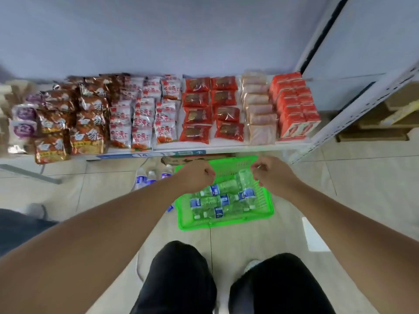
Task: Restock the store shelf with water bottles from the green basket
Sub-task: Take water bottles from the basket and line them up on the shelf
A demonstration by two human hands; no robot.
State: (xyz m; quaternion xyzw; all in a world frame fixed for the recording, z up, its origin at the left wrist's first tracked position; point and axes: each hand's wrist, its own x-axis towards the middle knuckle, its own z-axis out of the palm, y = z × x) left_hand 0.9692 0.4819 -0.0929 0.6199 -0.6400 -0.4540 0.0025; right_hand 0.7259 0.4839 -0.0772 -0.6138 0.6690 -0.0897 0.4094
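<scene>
A green basket [226, 223] stands on the floor in front of the shelf and holds several clear water bottles [210, 201] with blue labels, lying on their sides. My left hand [197, 175] hovers over the basket's far left corner as a fist, with nothing visible in it. My right hand [273, 175] hangs over the basket's right side with its fingers curled, right beside the base of one bottle [246, 180]. I cannot tell if it touches that bottle. Three bottles [152, 177] stand upright under the shelf, left of the basket.
The white shelf [226, 147] above the basket is packed with rows of snack and noodle packets and red cartons [294, 107]. A cardboard box [181, 160] lies under the shelf. A second rack [353, 114] stands to the right. My legs are below the basket.
</scene>
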